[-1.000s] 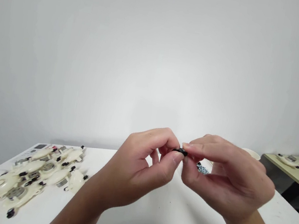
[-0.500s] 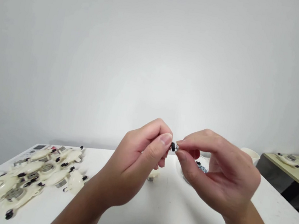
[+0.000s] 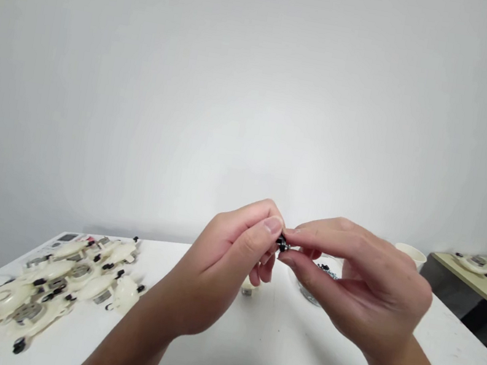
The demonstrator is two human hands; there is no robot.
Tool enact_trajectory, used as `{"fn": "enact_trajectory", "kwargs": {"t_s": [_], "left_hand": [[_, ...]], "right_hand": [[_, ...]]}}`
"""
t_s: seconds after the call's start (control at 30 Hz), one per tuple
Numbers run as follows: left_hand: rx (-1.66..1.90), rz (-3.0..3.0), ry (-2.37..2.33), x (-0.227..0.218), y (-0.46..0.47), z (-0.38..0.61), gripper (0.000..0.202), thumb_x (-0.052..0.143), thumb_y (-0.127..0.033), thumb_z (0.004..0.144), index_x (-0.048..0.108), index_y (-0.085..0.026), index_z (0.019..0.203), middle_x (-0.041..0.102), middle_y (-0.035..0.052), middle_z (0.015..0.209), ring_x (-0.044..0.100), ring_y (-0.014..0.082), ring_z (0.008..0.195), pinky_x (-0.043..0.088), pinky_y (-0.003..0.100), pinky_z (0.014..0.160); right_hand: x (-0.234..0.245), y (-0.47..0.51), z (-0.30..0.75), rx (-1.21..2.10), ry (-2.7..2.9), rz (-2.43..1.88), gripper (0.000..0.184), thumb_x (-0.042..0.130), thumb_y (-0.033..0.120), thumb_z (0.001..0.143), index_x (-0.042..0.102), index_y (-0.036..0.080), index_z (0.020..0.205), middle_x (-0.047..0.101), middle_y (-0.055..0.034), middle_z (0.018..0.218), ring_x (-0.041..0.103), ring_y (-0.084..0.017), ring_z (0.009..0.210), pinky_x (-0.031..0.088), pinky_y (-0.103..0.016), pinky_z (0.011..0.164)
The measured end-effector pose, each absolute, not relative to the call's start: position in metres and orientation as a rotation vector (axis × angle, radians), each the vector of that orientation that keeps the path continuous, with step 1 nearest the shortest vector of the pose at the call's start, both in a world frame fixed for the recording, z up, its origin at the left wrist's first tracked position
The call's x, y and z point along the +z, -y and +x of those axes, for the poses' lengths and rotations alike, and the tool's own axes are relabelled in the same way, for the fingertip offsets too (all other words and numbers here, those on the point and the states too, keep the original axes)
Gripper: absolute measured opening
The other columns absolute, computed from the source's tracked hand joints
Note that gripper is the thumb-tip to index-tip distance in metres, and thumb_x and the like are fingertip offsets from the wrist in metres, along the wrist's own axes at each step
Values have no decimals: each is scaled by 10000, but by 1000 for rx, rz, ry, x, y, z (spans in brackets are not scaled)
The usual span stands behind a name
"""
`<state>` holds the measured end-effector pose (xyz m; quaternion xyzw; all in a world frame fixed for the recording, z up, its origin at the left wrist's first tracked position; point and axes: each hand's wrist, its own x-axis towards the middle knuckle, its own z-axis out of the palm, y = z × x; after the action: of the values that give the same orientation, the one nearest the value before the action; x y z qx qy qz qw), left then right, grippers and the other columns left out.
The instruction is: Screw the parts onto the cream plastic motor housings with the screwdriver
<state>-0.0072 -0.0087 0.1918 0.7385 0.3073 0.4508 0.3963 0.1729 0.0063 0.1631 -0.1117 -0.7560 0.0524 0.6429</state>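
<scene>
L hand (image 3: 229, 267) + R hand (image 3: 357, 282) fingers pinched together on a small black part (image 3: 282, 243), held above the counter (image 3: 251, 358). Cream plastic assys (image 3: 63, 283) lay piled at far left, well apart from both hands.

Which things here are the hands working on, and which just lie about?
In hand: small black part, pinched between left hand and right hand.
Lying about: pile of cream parts, dish of small pieces, paper cup.

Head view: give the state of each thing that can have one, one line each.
left hand, pinching the small black part
right hand, pinching the same part
small black part, held above the white table
cream plastic pieces, lying heaped on the table
paper cup, upright
</scene>
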Motion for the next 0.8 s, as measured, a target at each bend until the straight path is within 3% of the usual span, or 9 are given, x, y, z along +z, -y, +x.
{"fn": "enact_trajectory", "kwargs": {"t_s": [0.33, 0.57, 0.8], "left_hand": [[1057, 1892, -798, 192, 9, -10, 396, 390, -467, 1081, 543, -210, 821, 563, -6, 735, 534, 142, 675, 475, 293, 664], [1012, 1854, -765, 192, 10, -9, 419, 376, -496, 1075, 556, -208, 829, 554, 3, 768, 548, 140, 678, 499, 283, 627], [1012, 1835, -756, 190, 9, -9, 407, 393, -526, 1061, 533, -212, 844, 569, 17, 770, 558, 156, 686, 510, 286, 611]], "right_hand": [[160, -7, 174, 92, 1680, -302, 361, 744, 50, 877, 784, 299, 1136, 807, -25, 897, 740, -222, 731, 625, -391, 622], [165, -5, 172, 160, 1694, -304, 255, 712, 75, 912, 781, 277, 1052, 792, -24, 811, 713, -209, 673, 557, -353, 525], [162, -6, 170, 178, 1668, -306, 278, 698, 54, 909, 767, 268, 1072, 788, -30, 809, 716, -223, 702, 562, -369, 541]]}}
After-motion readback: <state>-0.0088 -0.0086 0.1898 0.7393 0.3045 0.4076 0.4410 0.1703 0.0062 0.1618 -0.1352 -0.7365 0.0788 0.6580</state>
